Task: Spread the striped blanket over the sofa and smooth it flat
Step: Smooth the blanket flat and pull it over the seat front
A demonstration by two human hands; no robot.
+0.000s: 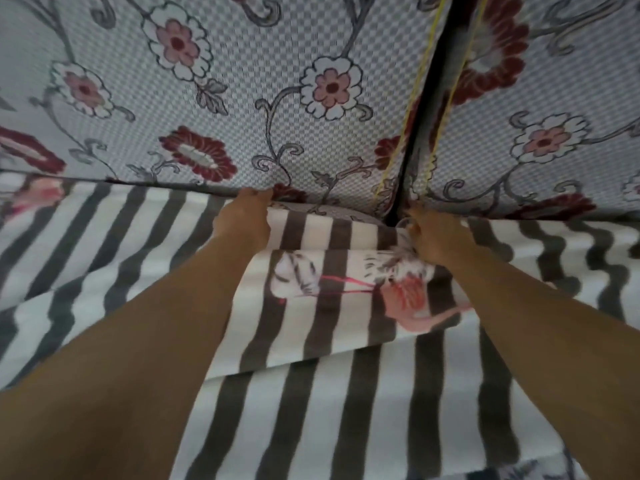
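The striped blanket (346, 403), white with dark grey stripes and a pink flamingo print, lies across the sofa seat. A fold of it runs between my arms. My left hand (244, 216) presses the blanket's top edge into the crease where seat meets backrest, fingers curled on the cloth. My right hand (431, 237) grips a bunched part of the blanket edge at the crease, below the gap between the back cushions. The fingertips of both hands are partly hidden in the fabric.
Two floral back cushions (242, 81) with a checked grey pattern fill the upper view. A dark vertical gap (429, 109) with yellow piping separates them. Wavy wrinkles show in the blanket at the right (561, 258) and left.
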